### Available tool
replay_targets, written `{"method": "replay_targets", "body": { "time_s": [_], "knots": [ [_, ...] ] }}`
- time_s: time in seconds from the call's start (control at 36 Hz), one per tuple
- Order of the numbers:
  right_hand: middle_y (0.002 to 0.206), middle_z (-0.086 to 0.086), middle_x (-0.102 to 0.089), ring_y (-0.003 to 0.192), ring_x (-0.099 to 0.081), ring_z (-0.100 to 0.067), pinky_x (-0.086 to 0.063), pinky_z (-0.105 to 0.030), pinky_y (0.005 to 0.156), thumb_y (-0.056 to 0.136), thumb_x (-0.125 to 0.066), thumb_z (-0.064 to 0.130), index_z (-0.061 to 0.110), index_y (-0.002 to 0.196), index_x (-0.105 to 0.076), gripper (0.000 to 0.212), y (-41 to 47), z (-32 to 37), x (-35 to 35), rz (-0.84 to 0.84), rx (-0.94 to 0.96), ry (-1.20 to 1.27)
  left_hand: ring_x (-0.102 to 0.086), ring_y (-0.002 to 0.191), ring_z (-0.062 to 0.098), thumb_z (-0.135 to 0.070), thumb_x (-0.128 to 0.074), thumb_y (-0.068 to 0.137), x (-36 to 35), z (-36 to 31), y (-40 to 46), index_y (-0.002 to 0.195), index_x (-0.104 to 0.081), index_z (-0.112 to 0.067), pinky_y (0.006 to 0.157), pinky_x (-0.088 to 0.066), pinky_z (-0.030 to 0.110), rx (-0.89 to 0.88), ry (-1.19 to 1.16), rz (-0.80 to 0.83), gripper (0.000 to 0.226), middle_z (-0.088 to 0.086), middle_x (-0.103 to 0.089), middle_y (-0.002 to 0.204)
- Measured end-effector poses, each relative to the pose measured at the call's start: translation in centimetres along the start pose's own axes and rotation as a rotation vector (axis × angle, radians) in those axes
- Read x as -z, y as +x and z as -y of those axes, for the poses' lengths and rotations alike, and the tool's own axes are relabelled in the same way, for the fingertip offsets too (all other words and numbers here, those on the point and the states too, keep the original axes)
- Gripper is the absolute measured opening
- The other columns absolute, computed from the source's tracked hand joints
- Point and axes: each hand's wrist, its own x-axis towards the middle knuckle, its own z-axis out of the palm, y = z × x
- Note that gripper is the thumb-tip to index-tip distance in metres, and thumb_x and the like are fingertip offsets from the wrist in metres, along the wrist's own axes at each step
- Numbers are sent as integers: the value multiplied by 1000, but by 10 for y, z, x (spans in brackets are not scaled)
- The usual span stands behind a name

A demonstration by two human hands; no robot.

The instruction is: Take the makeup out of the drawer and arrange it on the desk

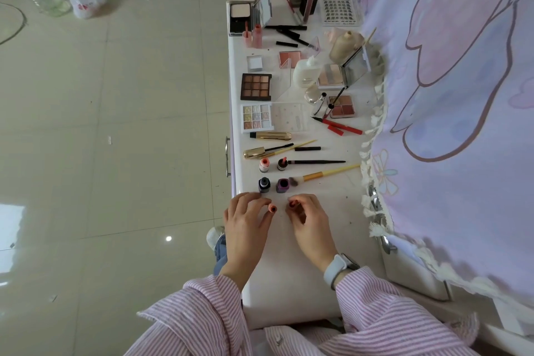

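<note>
white desk (289, 269); left hand (245, 220) pinches small orange-tipped tube (272, 208).

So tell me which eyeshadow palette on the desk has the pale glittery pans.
The shimmer palette, directly nearer the person than the brown matte nine-pan palette.

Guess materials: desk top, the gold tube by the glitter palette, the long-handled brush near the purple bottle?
Desk top: white, smooth, faintly glossy, likely laminate or painted board; which one can't be told.
Gold tube: shiny metallic gold with bright highlights, probably metallised plastic, possibly metal.
Brush: pale yellowish handle, matt, looks like bamboo or wood; gold band reads as a metal ferrule; soft grey bristles.
</note>
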Motion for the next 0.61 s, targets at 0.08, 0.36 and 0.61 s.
{"method": "replay_targets", "body": {
  "time_s": [0.08, 0.36, 0.61],
  "knots": [
    [93, 0, -51, 77, -51, 3, -38, 2, 76, 80, -63, -7, -1, 93, -62, 14, -1, 0, -1, -7, -17, 4, -49, 107, 21, -27, -70, 80, -2, 2, 0, 92, -70, -20, 83, -37, 34, 13, 19, -4, 14, 3, -61, 109],
    [96, 1, -49, 78, -53, -6, -38, 1, 76, 81, -63, -5, -1, 96, -62, 16, -1, 2, -2, 7, -50, -1, -51, 105, 26, -19, -76, 75, -7, 5, 0, 92, -70, -18, 82, -40, 37, 1, 49, -19, 18, 7, -60, 109],
    [98, 2, -48, 78, -53, 0, -40, 0, 76, 81, -65, -2, 2, 101, -60, 21, -1, 2, 0, 39, -81, 26, -49, 110, 24, -30, -64, 81, -5, 8, -4, 100, -64, -15, 86, -43, 39, -31, 61, -64, 24, 8, -58, 116]
  ]
}}
